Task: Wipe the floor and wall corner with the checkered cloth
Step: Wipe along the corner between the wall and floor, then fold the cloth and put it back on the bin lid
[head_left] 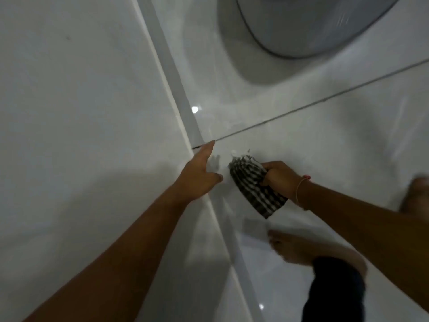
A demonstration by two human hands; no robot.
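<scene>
Mid-wipe: the right hand grips the bunched checkered cloth on the floor just right of the skirting — left hand open, empty, braced there — next, press leftward into the corner.

Glossy white floor tiles, white wall

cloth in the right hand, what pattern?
Dark-and-white check, on the checkered cloth bunched in the right hand; head view.

Glossy white tiled floor carries a bare foot and, seemingly, a grey round base.
</scene>
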